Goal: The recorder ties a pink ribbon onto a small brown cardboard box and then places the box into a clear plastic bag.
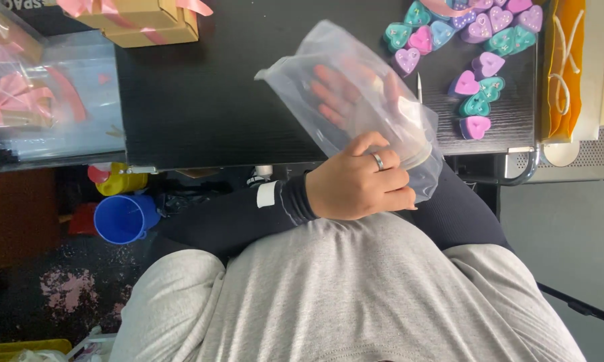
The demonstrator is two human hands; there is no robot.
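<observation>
Black worktop [201,100]: one, filling the upper middle of the frame, its near edge running above the person's lap.

Clear plastic bag [315,60]: one, held up over the worktop at centre frame, mouth towards the lower right, where a pale rounded thing shows dimly through the film; what it is cannot be made out.

Hands: two. The nearer hand [359,177], coming in from the lower left on a dark sleeve and wearing one ring, is curled with fingers pressed together around the gathered end of the bag at centre. The other hand [339,90] lies inside the bag, fingers spread flat, blurred by the plastic. Which is left and which right cannot be told.

Tan gift boxes with pink ribbon [144,17]: one stack at upper left, cut off by the frame edge.

Blue cup [122,218]: one, below the worktop at left.

Orange paper bag with white cord handles [562,67]: one, upper right.

Heart-shaped boxes [466,84]: about seventeen, pink, purple and teal, clustered at upper right; several cut off at the top.
</observation>
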